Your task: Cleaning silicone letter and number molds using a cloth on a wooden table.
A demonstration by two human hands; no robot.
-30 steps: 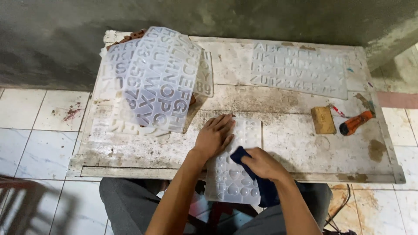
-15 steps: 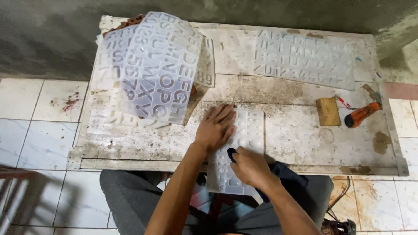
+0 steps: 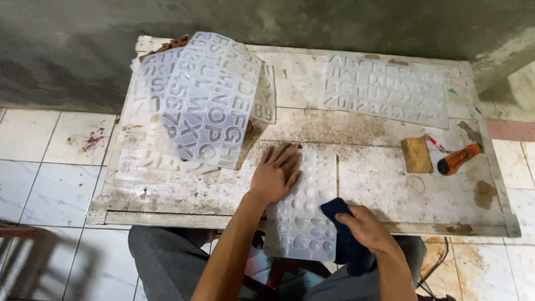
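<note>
Both hands busy: left hand [image 3: 277, 174] flat, fingers spread, pinning floppy silicone mould [image 3: 304, 214]; right hand [image 3: 368, 229] pinches blue cloth [image 3: 341, 234]. I'd grip mould's edges.

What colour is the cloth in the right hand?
Dark blue cloth, clearest in the head view.

This looks like a small home craft workshop: a stained, worn white surface [image 3: 184, 189] stands against a rough bare concrete wall [image 3: 334, 22] on a spattered tiled floor [image 3: 50, 150], strewn with clear letter moulds [image 3: 206, 95], an orange-handled tool [image 3: 458, 159] and a wooden block [image 3: 417, 154].
</note>
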